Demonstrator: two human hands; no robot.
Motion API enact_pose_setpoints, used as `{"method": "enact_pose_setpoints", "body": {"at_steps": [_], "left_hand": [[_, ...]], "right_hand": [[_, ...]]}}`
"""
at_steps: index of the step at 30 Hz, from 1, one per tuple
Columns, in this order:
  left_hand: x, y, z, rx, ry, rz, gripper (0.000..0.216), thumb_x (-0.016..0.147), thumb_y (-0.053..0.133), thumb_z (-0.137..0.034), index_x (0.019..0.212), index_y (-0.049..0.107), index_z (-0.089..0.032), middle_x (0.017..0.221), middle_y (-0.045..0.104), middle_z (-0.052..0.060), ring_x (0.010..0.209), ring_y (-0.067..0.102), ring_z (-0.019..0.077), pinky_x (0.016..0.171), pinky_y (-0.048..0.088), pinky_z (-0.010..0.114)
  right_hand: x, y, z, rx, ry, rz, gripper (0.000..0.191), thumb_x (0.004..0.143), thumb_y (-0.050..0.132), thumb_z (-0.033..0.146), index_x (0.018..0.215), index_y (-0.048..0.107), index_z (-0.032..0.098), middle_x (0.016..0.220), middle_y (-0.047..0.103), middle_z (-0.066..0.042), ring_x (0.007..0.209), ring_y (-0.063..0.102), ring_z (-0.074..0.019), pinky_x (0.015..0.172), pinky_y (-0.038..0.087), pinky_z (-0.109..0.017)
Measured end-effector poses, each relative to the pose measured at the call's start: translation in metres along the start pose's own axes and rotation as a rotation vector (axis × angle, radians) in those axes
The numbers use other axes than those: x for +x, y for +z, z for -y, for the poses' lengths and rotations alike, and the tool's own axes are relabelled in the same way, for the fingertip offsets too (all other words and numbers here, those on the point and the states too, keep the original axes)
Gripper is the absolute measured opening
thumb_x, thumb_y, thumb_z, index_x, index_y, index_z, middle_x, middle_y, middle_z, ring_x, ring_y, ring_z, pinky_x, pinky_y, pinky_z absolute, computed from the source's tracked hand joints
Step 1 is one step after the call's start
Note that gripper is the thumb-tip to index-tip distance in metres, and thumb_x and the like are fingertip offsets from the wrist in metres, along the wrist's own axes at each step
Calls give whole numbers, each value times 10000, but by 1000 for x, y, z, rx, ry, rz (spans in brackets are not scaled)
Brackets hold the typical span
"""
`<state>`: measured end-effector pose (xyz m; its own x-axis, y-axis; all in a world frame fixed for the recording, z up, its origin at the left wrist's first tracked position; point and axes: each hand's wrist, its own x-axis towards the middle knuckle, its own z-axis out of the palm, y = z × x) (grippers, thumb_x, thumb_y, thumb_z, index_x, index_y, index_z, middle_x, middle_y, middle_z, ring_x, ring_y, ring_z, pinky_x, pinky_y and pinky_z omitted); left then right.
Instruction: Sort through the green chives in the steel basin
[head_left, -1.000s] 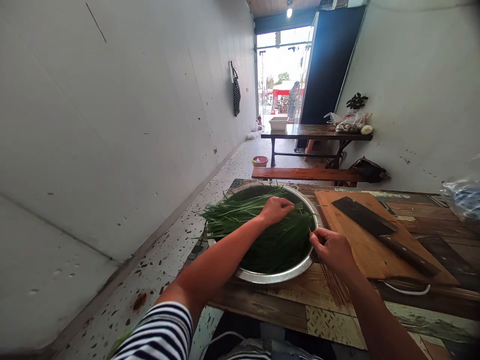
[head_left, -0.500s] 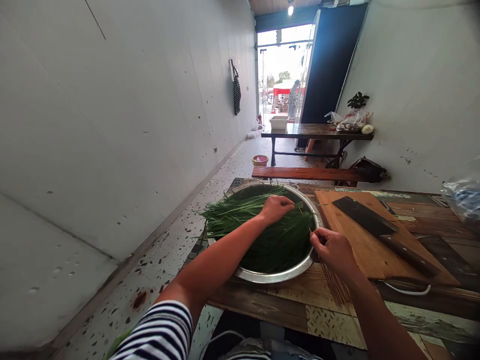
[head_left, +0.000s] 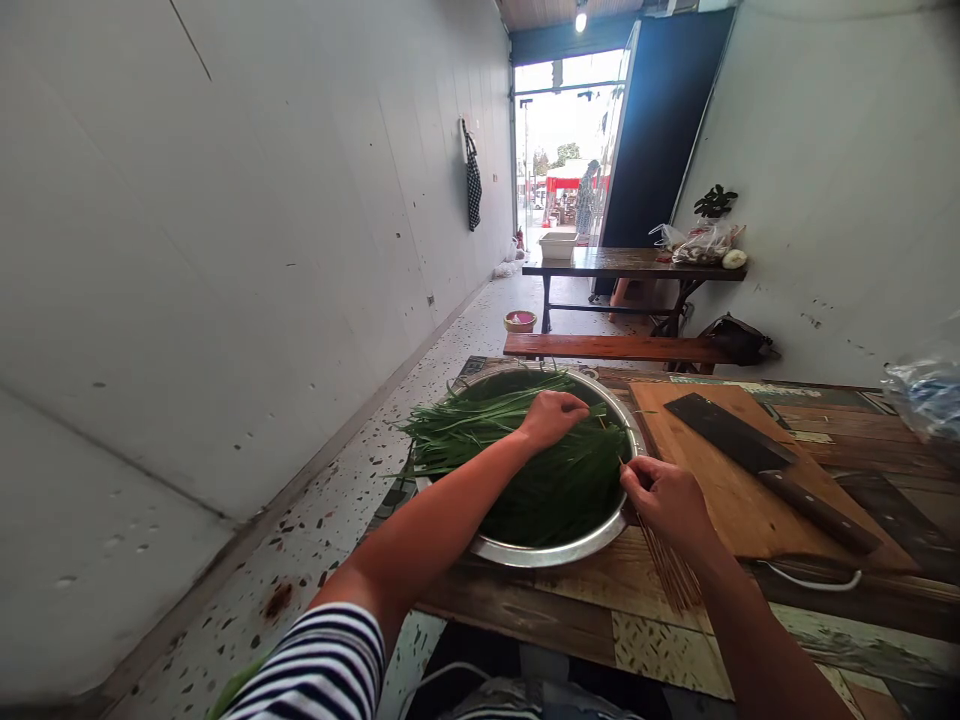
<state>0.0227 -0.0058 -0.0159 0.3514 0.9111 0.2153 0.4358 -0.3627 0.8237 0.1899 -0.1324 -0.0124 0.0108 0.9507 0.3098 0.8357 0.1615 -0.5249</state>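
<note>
A wide metal basin stands on the table, filled with long green garlic chives whose ends hang over its left rim. Above the chives, my left hand pinches a few green blades at its fingertips. At the basin's right rim, my right hand has thumb and forefinger closed on a thin wooden skewer, of which only a short tip shows. Below that hand, a bundle of thin skewers lies on the table, partly covered by my wrist.
Right of the basin, a wooden cutting board carries a dark cleaver. A plastic bag is at the far right. Beyond the patterned table are a red-brown bench and another table with a white tub.
</note>
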Motion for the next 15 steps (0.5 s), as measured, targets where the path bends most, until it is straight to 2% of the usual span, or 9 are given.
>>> {"method": "enact_pose_setpoints", "body": {"at_steps": [11, 15], "left_hand": [[-4, -3, -4, 0, 79, 24, 196, 767, 628, -250, 900, 744, -166, 906, 727, 32, 859, 653, 136, 845, 484, 232], [-9, -6, -13, 13, 174, 137, 181, 766, 629, -241, 869, 753, -158, 906, 725, 35, 855, 646, 138, 838, 479, 223]], "right_hand": [[0, 0, 0, -12, 9, 18, 372, 805, 424, 420, 527, 499, 184, 477, 463, 20, 456, 407, -90, 490, 255, -236], [0, 0, -2, -11, 13, 25, 388, 818, 420, 442, 556, 538, 180, 486, 476, 14, 460, 406, -93, 486, 251, -238]]}}
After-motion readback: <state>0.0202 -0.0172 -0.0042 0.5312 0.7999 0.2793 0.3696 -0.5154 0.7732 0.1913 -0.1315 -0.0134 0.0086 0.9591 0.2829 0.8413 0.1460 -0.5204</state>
